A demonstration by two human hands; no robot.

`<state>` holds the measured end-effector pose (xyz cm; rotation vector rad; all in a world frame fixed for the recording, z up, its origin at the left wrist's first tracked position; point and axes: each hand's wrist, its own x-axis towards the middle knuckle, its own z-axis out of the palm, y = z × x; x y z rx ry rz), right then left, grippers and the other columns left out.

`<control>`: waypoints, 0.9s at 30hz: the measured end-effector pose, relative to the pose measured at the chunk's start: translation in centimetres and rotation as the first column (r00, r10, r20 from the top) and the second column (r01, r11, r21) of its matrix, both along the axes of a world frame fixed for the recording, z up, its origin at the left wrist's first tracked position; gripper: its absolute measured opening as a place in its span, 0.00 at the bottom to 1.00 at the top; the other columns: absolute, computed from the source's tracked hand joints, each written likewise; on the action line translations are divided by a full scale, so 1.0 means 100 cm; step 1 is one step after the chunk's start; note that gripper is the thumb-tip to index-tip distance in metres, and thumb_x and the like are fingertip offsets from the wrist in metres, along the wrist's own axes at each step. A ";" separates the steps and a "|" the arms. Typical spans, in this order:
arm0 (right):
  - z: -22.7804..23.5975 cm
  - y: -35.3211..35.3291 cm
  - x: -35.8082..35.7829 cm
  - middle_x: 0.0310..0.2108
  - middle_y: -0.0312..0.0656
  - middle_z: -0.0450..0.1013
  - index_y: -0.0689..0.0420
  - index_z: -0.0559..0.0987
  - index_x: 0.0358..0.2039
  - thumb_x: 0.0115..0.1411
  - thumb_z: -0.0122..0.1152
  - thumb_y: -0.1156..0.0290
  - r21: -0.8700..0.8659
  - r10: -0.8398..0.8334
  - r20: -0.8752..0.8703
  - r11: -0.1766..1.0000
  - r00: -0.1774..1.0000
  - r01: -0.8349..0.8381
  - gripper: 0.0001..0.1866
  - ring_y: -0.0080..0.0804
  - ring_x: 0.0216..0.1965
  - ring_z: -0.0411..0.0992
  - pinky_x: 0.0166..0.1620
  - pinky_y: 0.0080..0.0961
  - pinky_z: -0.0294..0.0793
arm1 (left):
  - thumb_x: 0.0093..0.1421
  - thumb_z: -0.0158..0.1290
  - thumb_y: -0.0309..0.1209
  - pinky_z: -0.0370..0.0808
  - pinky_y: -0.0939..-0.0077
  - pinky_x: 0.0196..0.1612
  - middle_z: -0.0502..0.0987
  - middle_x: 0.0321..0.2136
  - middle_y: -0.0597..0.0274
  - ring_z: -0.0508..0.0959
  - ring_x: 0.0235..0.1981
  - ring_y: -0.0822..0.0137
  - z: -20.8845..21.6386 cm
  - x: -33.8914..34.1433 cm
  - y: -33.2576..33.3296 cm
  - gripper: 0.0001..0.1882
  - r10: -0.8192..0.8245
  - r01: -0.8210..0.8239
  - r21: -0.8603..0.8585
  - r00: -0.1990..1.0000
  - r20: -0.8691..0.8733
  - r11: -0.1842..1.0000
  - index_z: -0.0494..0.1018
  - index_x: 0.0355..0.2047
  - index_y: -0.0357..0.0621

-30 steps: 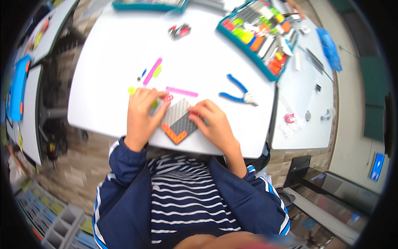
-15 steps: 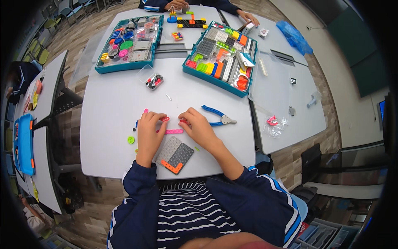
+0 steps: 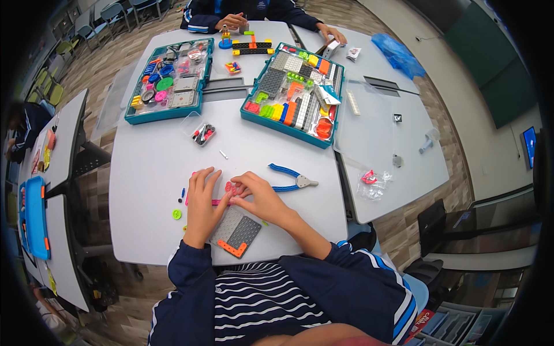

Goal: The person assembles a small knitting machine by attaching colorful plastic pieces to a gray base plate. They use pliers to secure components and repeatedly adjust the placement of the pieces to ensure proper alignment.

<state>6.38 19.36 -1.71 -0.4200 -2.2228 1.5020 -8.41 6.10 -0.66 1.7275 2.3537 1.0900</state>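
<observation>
Two hands (image 3: 202, 202) (image 3: 262, 199) flank red pieces (image 3: 230, 188) inside table (image 3: 141, 202) edges.

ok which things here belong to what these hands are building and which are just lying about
Likely in the job:
- small red pieces, at the right hand's fingertips
- light gray plate and dark gray plate, below the hands
- orange L-shaped piece on them

Apparently lying about:
- blue-handled pliers
- yellow-green disc
- blue plastic bag
</observation>
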 end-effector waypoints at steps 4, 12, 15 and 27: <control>0.012 0.004 0.011 0.47 0.49 0.73 0.64 0.76 0.55 0.61 0.69 0.73 0.063 0.018 -0.002 0.998 1.000 -0.018 0.22 0.39 0.46 0.77 0.49 0.31 0.79 | 0.60 0.62 0.33 0.55 0.47 0.74 0.61 0.72 0.50 0.54 0.75 0.47 0.001 0.002 0.005 0.35 -0.099 0.096 -0.110 0.995 -0.022 0.989 0.67 0.67 0.43; 0.033 0.077 0.042 0.47 0.46 0.75 0.59 0.80 0.48 0.63 0.68 0.70 0.401 -0.061 0.066 0.916 0.996 0.029 0.15 0.43 0.47 0.77 0.50 0.35 0.77 | 0.69 0.53 0.35 0.52 0.47 0.75 0.59 0.74 0.53 0.53 0.76 0.48 -0.003 -0.008 0.030 0.28 -0.272 0.222 -0.261 0.947 -0.170 0.939 0.67 0.69 0.48; 0.025 0.094 0.043 0.45 0.45 0.76 0.60 0.80 0.44 0.62 0.68 0.68 0.408 -0.134 0.039 0.907 0.990 0.106 0.13 0.44 0.47 0.75 0.51 0.36 0.76 | 0.71 0.48 0.28 0.50 0.48 0.76 0.60 0.73 0.53 0.55 0.76 0.49 -0.009 -0.007 0.041 0.26 -0.268 0.257 -0.212 0.963 -0.023 0.943 0.68 0.69 0.44; 0.001 0.084 0.046 0.50 0.43 0.73 0.58 0.82 0.45 0.61 0.71 0.63 0.474 -0.093 0.084 0.880 0.992 0.043 0.16 0.42 0.56 0.68 0.60 0.37 0.69 | 0.64 0.52 0.16 0.71 0.61 0.65 0.77 0.58 0.51 0.75 0.62 0.50 -0.018 -0.003 0.052 0.17 -0.125 0.125 0.017 0.992 -0.003 0.992 0.78 0.53 0.35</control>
